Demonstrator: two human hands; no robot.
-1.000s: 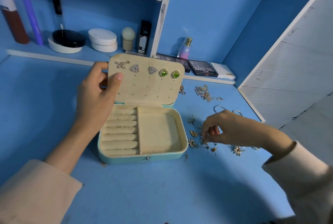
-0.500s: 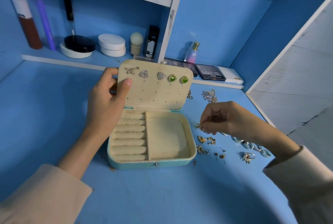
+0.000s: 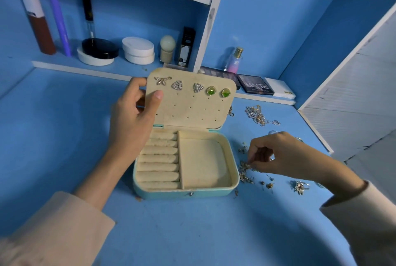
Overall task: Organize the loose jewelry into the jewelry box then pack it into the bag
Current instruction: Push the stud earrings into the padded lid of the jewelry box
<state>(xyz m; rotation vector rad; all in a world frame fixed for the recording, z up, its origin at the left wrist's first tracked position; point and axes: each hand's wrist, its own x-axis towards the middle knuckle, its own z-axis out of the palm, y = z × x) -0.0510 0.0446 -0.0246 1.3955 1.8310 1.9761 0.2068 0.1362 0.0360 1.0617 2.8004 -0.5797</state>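
At the centre of the frame, a teal rounded-rectangular jewelry box with cream lining sits open on the blue tabletop, its ring rolls on the left and a bare tray on the right. Its cream-lined lid stands upright, gripped at the left edge by the left hand, thumb on the inner face and fingers curled behind. Across the lid's top row sit a bow-shaped stud, two triangular sparkly studs and two green-stone earrings. Right of the box, the right hand reaches down with fingers curled, its fingertips pinching into the loose gold and silver jewelry pieces scattered just beside the box wall. This hand covers part of that scatter. A tangle of thin chains lies farther back on the table. Along the back shelf stand a brown bottle with a white cap, a purple tube, a black round compact, stacked white round cases, a pink perfume bottle and a dark eyeshadow palette. The lid hides part of the shelf edge behind it. Single pieces in the scatter are too small and blurred to identify, and both beige sleeves are cut off by the lower frame edge.
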